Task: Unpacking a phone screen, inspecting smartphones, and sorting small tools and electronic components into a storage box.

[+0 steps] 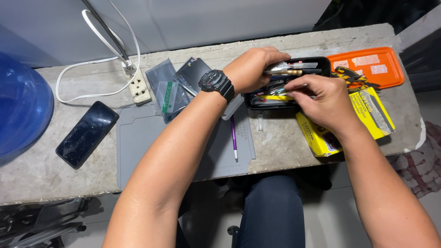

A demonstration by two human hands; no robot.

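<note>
Our left hand (pixel 255 69) is clenched on tools above the black tray (pixel 321 64), right hand (pixel 321 98) pinching one; crammed tools could spill onto the counter (pixel 285 147).

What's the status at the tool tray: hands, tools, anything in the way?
Left hand grips a bundle of tools. Right hand picks inside the black tool tray. Yellow box lies under the right wrist; nothing blocks the tray.

A dark phone (pixel 86 133) lies near a white power strip (pixel 139 85).
</note>
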